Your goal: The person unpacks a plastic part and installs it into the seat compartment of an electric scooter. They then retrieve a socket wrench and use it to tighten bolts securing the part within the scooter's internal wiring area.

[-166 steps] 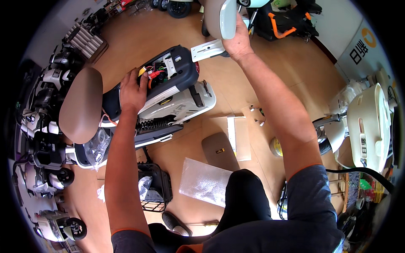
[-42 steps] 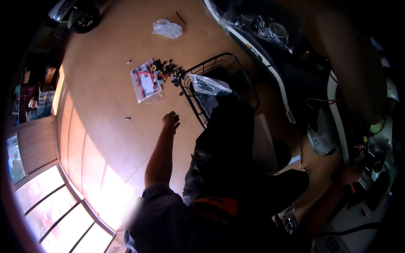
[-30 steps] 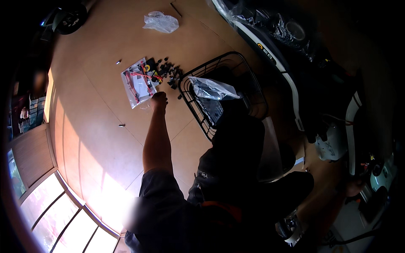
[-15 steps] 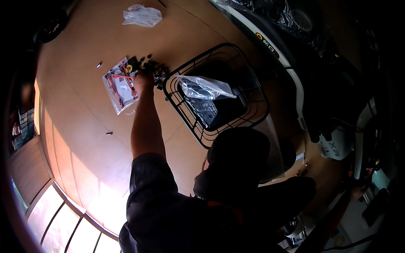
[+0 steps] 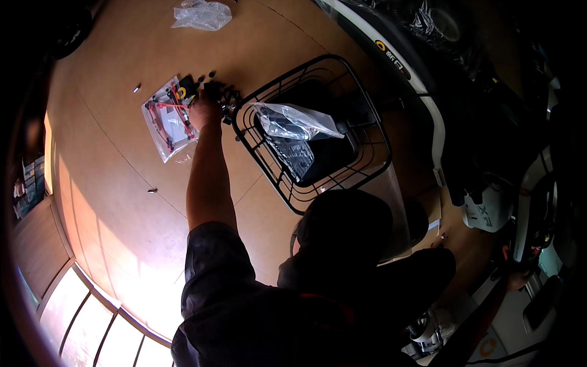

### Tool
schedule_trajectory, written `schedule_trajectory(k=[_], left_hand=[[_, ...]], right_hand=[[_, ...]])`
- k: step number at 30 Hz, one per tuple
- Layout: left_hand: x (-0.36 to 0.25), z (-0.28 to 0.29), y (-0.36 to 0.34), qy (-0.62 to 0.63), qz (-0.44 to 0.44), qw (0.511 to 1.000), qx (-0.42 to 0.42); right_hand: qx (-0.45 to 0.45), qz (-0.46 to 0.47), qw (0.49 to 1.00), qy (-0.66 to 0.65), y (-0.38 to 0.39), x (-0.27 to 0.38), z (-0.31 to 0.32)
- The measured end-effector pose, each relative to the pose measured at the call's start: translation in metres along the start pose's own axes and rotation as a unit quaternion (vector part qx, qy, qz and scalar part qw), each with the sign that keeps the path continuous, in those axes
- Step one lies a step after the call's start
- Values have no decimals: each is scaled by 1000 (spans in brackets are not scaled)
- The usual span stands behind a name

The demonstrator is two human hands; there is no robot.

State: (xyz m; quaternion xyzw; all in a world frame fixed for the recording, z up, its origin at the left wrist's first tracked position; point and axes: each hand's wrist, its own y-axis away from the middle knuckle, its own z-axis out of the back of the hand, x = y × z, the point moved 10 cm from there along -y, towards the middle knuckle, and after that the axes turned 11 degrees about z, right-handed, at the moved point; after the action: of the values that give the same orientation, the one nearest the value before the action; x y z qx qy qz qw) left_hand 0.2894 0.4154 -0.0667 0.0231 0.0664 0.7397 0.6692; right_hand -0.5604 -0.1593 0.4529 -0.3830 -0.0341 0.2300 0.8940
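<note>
My left hand (image 5: 205,113) reaches out over the floor with curled fingers, in a heap of small black parts (image 5: 228,101). What its fingers pinch is too dark and small to make out. Right beside it lies a clear plastic bag (image 5: 166,127) with a white sheet and red-and-black rods. Far to the right, my right hand (image 5: 518,280) is up against part of a pale vehicle; its fingers are lost in shadow. Close by the heap, a black wire basket (image 5: 260,147) lies on the floor, holding a clear plastic package (image 5: 299,122) with dark contents.
Along the right stands a scooter-like vehicle with a curved white frame (image 5: 437,131). Crumpled clear wrap (image 5: 202,15) lies at the far end of the tan floor (image 5: 116,177). A small metal piece (image 5: 152,191) sits left of my forearm, and bright window panes (image 5: 92,330) fill the lower left.
The view has shifted slightly, so the floor items sit a little further up and left. My left hand is still at the small parts and my right hand at the vehicle.
</note>
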Motion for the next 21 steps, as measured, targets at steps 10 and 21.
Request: schedule_trajectory(k=[10,21], left_hand=[[3,-12,-17,56,-38,997,-33],[-25,-20,10,98,-139,985,8]], right_hand=[[-4,23,999,-24,-4,21,6],[4,102,993,-67,-13,16,0]])
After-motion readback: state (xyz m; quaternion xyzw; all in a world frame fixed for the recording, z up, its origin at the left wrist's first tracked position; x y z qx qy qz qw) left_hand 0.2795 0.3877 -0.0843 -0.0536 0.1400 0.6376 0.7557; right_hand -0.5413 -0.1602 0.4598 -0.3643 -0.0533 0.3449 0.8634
